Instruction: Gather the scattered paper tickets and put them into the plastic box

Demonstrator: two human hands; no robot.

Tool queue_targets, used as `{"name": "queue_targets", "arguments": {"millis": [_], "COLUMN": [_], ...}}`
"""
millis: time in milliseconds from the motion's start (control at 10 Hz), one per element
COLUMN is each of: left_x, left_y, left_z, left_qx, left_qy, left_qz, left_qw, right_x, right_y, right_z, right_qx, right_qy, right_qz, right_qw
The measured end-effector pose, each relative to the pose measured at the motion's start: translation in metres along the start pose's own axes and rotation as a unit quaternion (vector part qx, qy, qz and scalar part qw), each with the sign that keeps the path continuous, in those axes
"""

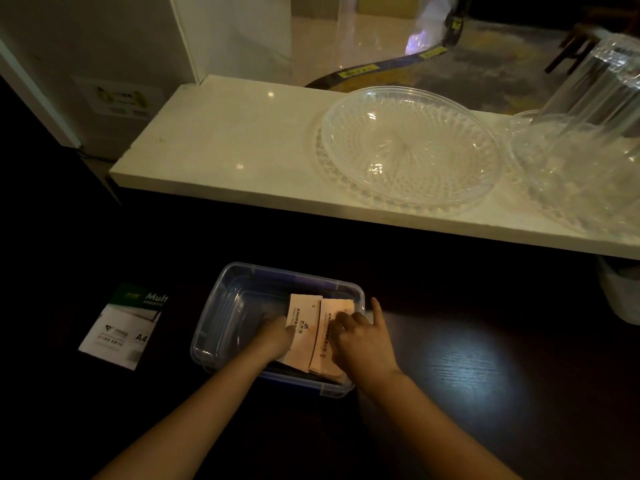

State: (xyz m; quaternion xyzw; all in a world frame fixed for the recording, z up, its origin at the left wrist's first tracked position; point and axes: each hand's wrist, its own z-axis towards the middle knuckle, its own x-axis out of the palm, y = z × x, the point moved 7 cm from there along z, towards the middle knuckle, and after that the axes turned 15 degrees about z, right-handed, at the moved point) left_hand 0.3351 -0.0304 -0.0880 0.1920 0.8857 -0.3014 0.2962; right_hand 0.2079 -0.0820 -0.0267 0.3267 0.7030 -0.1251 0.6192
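Note:
A clear plastic box (221, 306) with a blue rim sits on the dark wooden table. In its right half lie two pale pink paper ticket stacks, side by side: a left stack (302, 327) and a right stack (329, 355). My left hand (275, 336) reaches into the box and grips the left stack at its left edge. On top of the right stack rests my right hand (363, 341), fingers curled on it and thumb sticking up over the box's right rim. The stacks' lower parts are partly hidden by my hands.
A pack of A4 paper (121, 327) lies left of the box. Behind runs a raised white marble counter (225, 143) bearing a cut-glass dish (408, 147) and more glassware (581, 161) at the right. Dark tabletop (467, 368) extends right of the box.

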Motion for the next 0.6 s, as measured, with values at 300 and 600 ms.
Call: {"name": "queue_targets", "arguments": {"millis": [300, 600], "left_x": [-0.007, -0.053], "left_y": [0.002, 0.015], "left_z": [-0.004, -0.024], "left_qx": [0.036, 0.083], "left_qy": [0.014, -0.127], "left_qz": [-0.047, -0.055], "left_qw": [0.998, 0.987], "right_x": [-0.003, -0.037], "right_y": [-0.001, 0.010], "right_z": [-0.004, 0.002], "right_qx": [0.000, -0.029], "right_qy": [-0.009, -0.067], "right_qz": [0.029, 0.087], "right_qw": [1.000, 0.993]}}
